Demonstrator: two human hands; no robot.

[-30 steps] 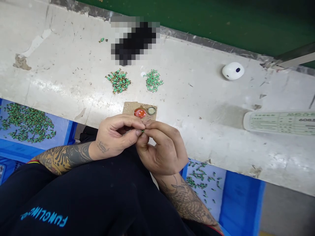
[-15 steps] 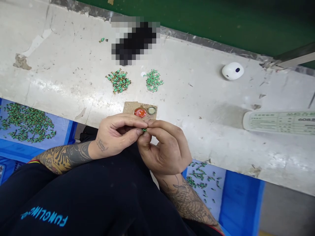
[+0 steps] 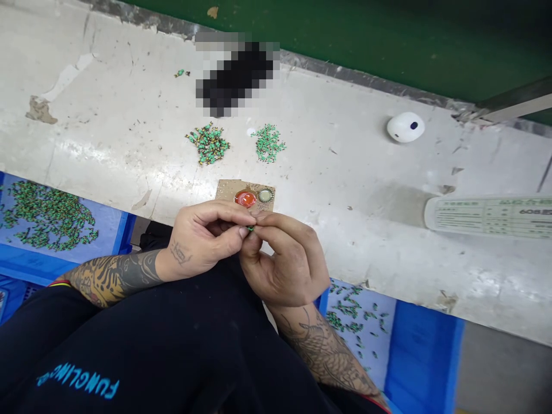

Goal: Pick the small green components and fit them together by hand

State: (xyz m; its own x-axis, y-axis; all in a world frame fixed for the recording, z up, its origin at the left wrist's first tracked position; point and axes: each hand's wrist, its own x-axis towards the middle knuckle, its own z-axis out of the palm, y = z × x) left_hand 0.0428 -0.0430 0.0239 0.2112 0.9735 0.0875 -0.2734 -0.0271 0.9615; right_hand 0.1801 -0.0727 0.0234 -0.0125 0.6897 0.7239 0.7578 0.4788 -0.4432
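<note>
Fingertip to fingertip, my left hand and my right hand pinch a tiny green piece between them, mostly hidden by the fingers. Just beyond them lies a brown cardboard square that carries a small dish of glossy orange-red stuff and a round metal cap. Farther up the table are two heaps of tiny pieces: a green and brass-coloured pile on the left and a paler green pile on the right.
A white earbud case and a clear plastic box with a printed label stand on the right of the worn white table. Blue trays with green pieces flank me: one left, one right. A blurred dark object lies at the back.
Both hands keep their pinch on the green piece. My right hand has shifted slightly left and turned a little; the view has also moved slightly.
</note>
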